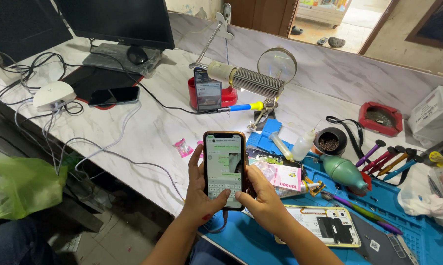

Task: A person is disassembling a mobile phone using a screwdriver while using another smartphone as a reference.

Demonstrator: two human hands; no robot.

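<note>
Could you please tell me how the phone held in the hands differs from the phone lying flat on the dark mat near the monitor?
The held phone has a lit screen showing a chat and keyboard; the flat phone has a dark screen. The held phone is upright in portrait, gripped by the left hand and right hand; the flat phone lies untouched on the mat. The held phone has an orange-brown edge; the flat phone looks black. Both are slim rectangular smartphones.

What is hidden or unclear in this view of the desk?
- Phone back: hidden by the left hand and right hand, head view.
- Phone screen text: too small.
- Opened phone: left end covered by the right hand.
- Monitor: cut by top edge.
</note>
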